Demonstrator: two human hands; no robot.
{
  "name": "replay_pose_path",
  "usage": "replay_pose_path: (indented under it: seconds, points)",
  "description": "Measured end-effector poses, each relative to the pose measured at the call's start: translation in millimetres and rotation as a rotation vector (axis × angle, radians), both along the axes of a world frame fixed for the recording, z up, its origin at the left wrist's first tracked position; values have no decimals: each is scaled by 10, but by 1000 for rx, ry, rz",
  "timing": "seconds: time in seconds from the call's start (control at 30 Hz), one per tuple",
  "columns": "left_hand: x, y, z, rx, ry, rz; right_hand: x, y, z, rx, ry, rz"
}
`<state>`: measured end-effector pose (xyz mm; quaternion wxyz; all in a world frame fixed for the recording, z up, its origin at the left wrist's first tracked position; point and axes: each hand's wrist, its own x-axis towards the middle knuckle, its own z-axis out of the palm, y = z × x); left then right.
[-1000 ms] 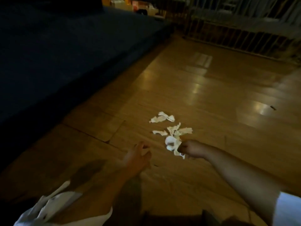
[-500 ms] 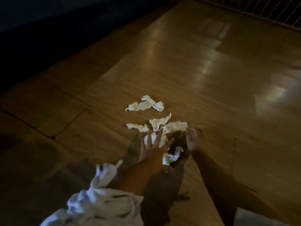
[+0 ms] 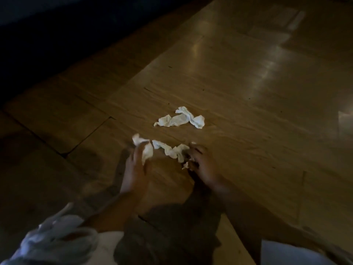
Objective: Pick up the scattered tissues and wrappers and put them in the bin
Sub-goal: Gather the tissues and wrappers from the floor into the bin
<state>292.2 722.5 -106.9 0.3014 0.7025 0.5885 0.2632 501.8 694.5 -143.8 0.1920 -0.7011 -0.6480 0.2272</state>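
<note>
One twisted tissue (image 3: 180,118) is left lying loose on the wooden floor (image 3: 257,146), its long axis running left to right. It is set beyond both hands and apart from them, roughly centred between the two, so neither hand can clearly be called nearer, though its right end sits closest to the right hand's fingertips.

Nearer in, a crumpled tissue (image 3: 146,151) is gripped in the curled fingers of the left hand (image 3: 134,169). A tissue strip (image 3: 172,150) stretches across the floor from just beside it to the right hand (image 3: 203,165), whose fingers appear to be closed on its end and on some scraps, though blur makes this uncertain. A forward reach would be judged the coming move. No bin is seen.
</note>
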Motion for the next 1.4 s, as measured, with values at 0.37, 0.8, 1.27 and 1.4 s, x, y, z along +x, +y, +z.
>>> replay_pose_path:
  seconds: [0.37,0.8,1.27,1.4]
  points:
    - [549,361,-200,-80,566,-324,150,564,177,324,342,-627]
    - [-269,86,-258,-70,493,-191,-623,1409,-162,-34,0,-67]
    - [-1511,-138,317,-260,-390,245,-1606,684,657,-8,374,-225]
    - [-2116,-244,932,-291,-595,567,-2435,573,1183,-156,457,-124]
